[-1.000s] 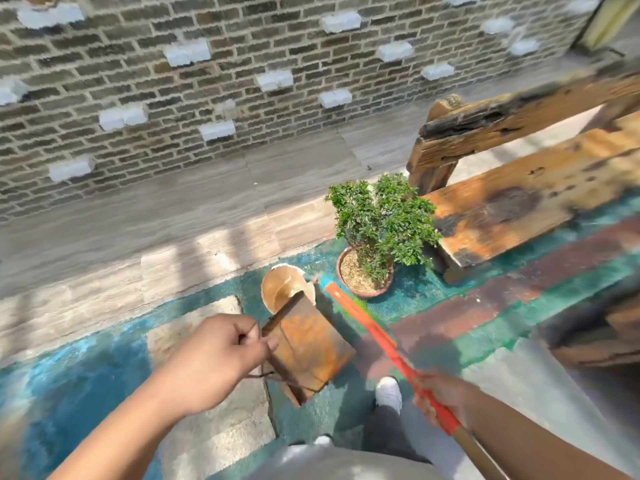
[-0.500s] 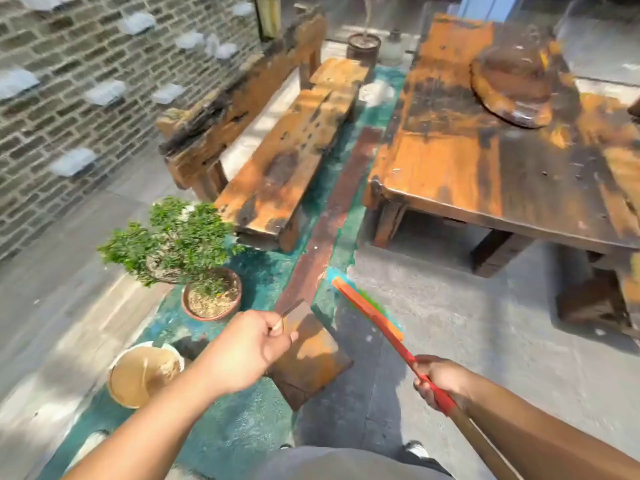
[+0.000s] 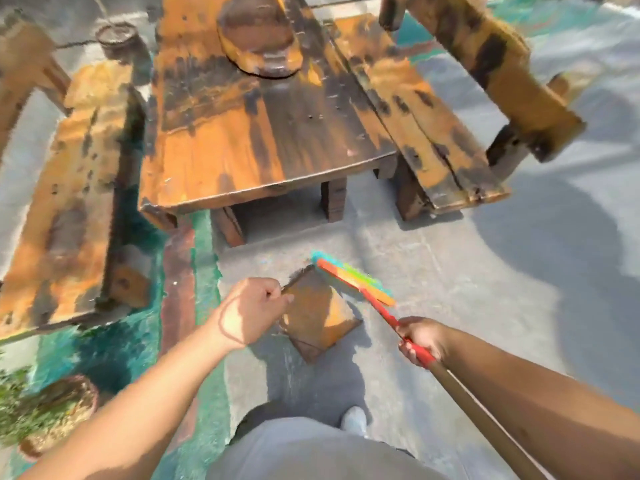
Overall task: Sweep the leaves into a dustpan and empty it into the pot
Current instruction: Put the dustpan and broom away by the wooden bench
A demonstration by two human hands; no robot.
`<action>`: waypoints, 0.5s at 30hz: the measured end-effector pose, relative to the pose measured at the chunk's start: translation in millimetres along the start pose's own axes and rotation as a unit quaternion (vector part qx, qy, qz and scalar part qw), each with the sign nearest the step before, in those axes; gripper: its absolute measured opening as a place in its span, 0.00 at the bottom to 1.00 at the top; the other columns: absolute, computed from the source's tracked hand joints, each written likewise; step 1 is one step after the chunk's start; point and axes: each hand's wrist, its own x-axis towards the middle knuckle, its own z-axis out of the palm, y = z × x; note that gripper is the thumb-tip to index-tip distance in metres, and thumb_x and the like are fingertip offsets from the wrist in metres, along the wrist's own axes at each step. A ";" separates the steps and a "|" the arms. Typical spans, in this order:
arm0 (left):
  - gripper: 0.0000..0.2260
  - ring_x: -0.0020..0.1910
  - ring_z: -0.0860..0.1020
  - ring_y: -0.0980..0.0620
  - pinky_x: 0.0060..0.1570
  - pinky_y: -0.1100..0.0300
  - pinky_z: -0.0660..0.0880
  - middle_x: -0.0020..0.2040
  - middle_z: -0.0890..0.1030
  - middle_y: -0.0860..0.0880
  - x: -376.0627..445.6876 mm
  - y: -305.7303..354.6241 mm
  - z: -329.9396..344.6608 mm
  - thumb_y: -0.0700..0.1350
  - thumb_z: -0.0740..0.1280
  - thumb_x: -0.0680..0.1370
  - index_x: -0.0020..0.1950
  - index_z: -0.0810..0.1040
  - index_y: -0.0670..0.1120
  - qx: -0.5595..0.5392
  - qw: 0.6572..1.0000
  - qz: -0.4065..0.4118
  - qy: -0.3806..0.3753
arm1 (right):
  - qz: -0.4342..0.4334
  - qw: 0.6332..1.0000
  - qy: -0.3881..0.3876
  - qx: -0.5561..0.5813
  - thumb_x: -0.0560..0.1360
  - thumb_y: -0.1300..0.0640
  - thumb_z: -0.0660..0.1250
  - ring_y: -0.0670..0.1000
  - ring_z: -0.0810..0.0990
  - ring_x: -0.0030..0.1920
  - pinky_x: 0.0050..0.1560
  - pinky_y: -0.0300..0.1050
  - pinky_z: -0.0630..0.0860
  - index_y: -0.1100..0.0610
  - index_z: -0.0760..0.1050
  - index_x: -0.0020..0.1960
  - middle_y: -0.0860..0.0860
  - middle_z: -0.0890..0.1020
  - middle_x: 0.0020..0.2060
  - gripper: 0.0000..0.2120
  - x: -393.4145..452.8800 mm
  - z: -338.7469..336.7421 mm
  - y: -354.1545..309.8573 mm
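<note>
Dustpan (image 3: 320, 315): it is rusty orange and hangs from my left hand over the grey floor, tilted, just left of the broom head.
Plant pot (image 3: 65, 407): far left and low from my left hand, down in the corner, with a small green bush in it.
Bench (image 3: 69, 202): up and left of my left hand, old orange wood.
Left hand (image 3: 247, 311): my fingers are curled tight round the dustpan's thin handle.
Table (image 3: 242, 133): straight up past both my hands.
Broom (image 3: 367, 294): its bright head sits just right of the dustpan; the stick runs down through my right hand.
Right hand (image 3: 420, 337): my fingers are wrapped round the red part of the stick.
</note>
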 end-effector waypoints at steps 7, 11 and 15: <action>0.22 0.25 0.63 0.57 0.27 0.63 0.61 0.25 0.62 0.53 119.8 112.7 75.7 0.45 0.68 0.76 0.27 0.60 0.48 0.008 0.991 0.099 -0.087 | -0.031 0.990 0.051 0.125 0.80 0.63 0.54 0.46 0.66 0.16 0.18 0.30 0.62 0.53 0.66 0.49 0.54 0.68 0.27 0.06 0.1 -131.2 -9.8; 0.21 0.25 0.62 0.57 0.26 0.63 0.59 0.25 0.63 0.53 199.4 168.2 122.5 0.46 0.68 0.75 0.27 0.60 0.48 0.011 0.982 0.124 -0.144 | -0.041 0.980 0.091 0.175 0.80 0.63 0.53 0.45 0.66 0.17 0.18 0.31 0.63 0.52 0.66 0.55 0.54 0.69 0.29 0.09 7.4 -202.9 -24.1; 0.22 0.26 0.61 0.55 0.29 0.58 0.60 0.25 0.62 0.54 279.6 227.1 169.9 0.47 0.68 0.75 0.27 0.59 0.48 -0.003 0.969 0.143 -0.200 | -0.037 0.967 0.121 0.221 0.81 0.62 0.53 0.45 0.65 0.18 0.19 0.31 0.64 0.55 0.67 0.61 0.53 0.67 0.25 0.10 20.0 -273.9 -47.5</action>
